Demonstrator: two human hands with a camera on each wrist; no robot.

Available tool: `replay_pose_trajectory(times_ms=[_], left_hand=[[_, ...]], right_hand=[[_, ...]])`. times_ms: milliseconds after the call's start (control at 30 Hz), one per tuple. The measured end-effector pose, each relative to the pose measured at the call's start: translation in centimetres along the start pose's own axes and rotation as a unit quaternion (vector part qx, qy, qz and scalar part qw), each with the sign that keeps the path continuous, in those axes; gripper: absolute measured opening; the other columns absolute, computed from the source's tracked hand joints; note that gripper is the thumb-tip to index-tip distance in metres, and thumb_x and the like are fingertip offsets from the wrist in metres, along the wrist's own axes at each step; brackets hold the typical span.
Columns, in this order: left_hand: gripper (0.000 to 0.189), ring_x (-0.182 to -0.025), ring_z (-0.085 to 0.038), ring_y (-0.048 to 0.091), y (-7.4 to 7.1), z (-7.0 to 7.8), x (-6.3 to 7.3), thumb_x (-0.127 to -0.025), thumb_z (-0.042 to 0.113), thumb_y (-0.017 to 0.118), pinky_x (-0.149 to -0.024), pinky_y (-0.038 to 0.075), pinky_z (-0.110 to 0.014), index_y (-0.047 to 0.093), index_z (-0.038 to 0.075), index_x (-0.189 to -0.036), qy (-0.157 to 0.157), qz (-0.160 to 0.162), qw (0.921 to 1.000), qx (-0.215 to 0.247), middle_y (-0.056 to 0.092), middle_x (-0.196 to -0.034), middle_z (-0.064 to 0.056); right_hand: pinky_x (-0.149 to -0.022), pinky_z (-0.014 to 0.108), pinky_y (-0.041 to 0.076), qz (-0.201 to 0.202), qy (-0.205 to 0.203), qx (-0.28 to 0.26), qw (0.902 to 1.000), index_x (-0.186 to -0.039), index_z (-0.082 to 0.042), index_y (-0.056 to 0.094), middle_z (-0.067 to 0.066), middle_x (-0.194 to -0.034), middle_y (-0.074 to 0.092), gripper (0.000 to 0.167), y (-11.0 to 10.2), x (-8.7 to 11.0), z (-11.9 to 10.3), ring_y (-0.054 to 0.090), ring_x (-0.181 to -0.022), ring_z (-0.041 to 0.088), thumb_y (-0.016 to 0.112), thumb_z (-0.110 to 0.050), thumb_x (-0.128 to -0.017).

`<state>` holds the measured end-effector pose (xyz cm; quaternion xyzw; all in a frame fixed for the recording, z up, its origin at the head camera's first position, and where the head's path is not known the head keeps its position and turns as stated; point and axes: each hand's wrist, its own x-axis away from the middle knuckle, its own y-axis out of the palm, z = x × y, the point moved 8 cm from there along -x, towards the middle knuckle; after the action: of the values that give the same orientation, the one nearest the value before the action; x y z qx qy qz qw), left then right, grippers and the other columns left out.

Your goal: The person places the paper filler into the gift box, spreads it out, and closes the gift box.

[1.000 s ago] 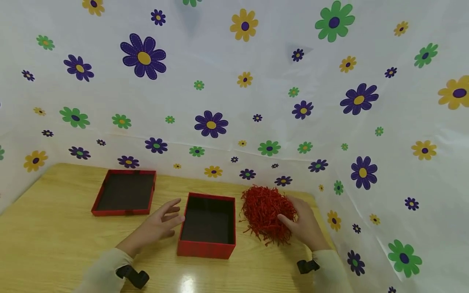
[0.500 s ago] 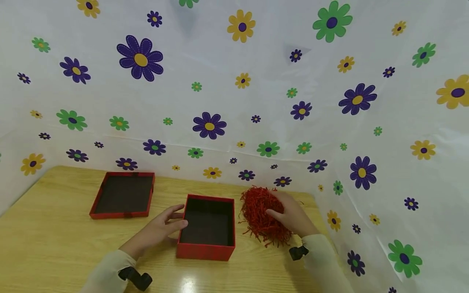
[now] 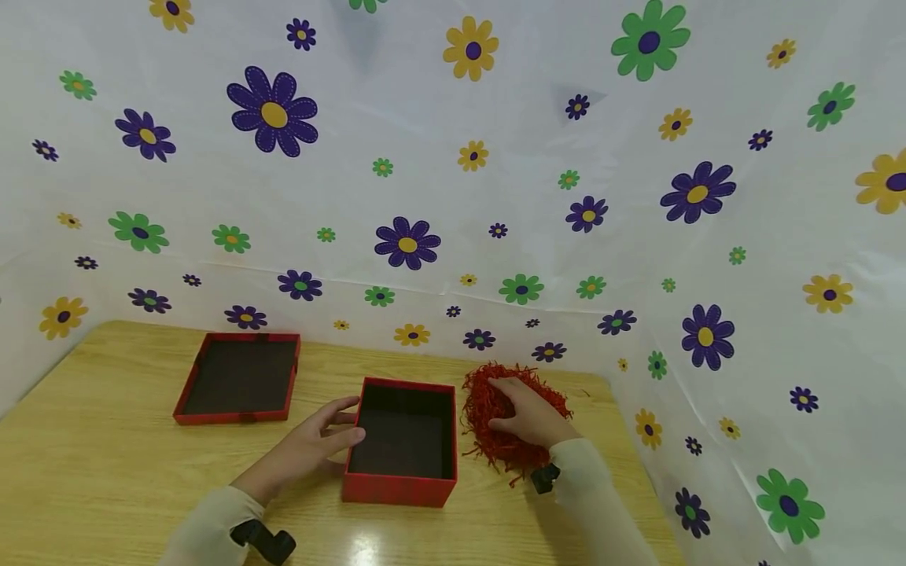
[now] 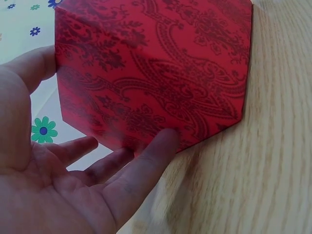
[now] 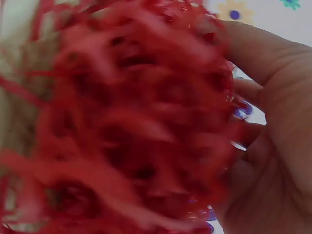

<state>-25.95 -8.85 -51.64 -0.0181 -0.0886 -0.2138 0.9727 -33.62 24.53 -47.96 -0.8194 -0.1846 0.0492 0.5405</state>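
Note:
An open-topped red box with a black inside stands in front of me; its outer walls carry a dark swirling pattern. My left hand touches the left wall of the box, with the thumb laid against it and the fingers spread fairly straight. To the right lies a loose heap of red shredded paper. My right hand is over the heap with thumb and fingers bent round some strands. In the right wrist view the shredded paper is blurred and hides the fingertips.
A shallow red-rimmed lid, black inside, lies at the back left of the wooden table. White cloth printed with flowers hangs behind the table and along the right side. A stray strand lies right of the heap.
My right hand has moved left over the shredded paper, from its right edge toward its middle. My left hand has come in against the box's left wall. Box and lid keep their places.

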Motion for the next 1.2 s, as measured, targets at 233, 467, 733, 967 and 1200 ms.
replay_pose_trajectory(times_ms=[233, 467, 733, 967, 1200], left_hand=[[0.075, -0.142, -0.05, 0.04, 0.1, -0.2, 0.1, -0.104, 0.036, 0.064, -0.093, 0.058, -0.053, 0.025, 0.015, -0.164, -0.003, 0.005, 1.0, -0.004, 0.034, -0.159, -0.026], [0.075, -0.141, -0.049, 0.042, 0.1, -0.3, 0.0, -0.103, 0.035, 0.066, -0.093, 0.058, -0.05, 0.026, 0.015, -0.163, -0.005, 0.006, 1.0, 0.003, 0.035, -0.158, -0.025], [0.075, -0.139, -0.046, 0.045, 0.0, 0.2, 0.0, -0.103, 0.035, 0.066, -0.091, 0.059, -0.05, 0.026, 0.014, -0.163, -0.003, 0.007, 1.0, 0.003, 0.035, -0.158, -0.026], [0.076, -0.138, -0.045, 0.047, -0.1, 0.4, 0.1, -0.102, 0.035, 0.068, -0.091, 0.059, -0.051, 0.027, 0.013, -0.163, -0.004, 0.017, 0.9998, 0.001, 0.037, -0.158, -0.026], [0.076, -0.14, -0.047, 0.044, -0.2, 0.0, 0.0, -0.102, 0.036, 0.068, -0.089, 0.059, -0.052, 0.028, 0.013, -0.162, -0.007, 0.018, 0.9998, 0.001, 0.036, -0.158, -0.026]], right_hand=[[-0.11, 0.053, 0.046, 0.024, -0.014, 0.057, 0.998, -0.141, -0.011, 0.063, 0.01, -0.14, 0.063, 0.052, 0.8, 0.1, 0.3, 0.058, -0.131, 0.033, 0.08, -0.023, -0.093], [-0.101, 0.051, 0.053, 0.063, -0.023, 0.035, 0.9971, -0.122, -0.011, 0.075, 0.007, -0.121, 0.073, 0.027, -0.9, 0.6, 0.5, 0.067, -0.116, 0.032, 0.076, -0.012, -0.095], [-0.099, 0.053, 0.054, 0.116, -0.022, 0.021, 0.9928, -0.123, -0.008, 0.074, 0.012, -0.124, 0.073, 0.028, -4.0, 1.8, 0.3, 0.068, -0.115, 0.034, 0.075, -0.012, -0.095], [-0.102, 0.055, 0.051, 0.147, -0.048, 0.009, 0.9879, -0.12, -0.002, 0.075, 0.016, -0.121, 0.072, 0.027, -6.1, 2.4, -0.3, 0.065, -0.116, 0.037, 0.075, -0.005, -0.093], [-0.1, 0.056, 0.053, 0.144, -0.049, -0.036, 0.9877, -0.122, -0.003, 0.074, 0.015, -0.123, 0.072, 0.027, -6.9, 3.2, -0.2, 0.066, -0.116, 0.037, 0.072, -0.002, -0.095]])
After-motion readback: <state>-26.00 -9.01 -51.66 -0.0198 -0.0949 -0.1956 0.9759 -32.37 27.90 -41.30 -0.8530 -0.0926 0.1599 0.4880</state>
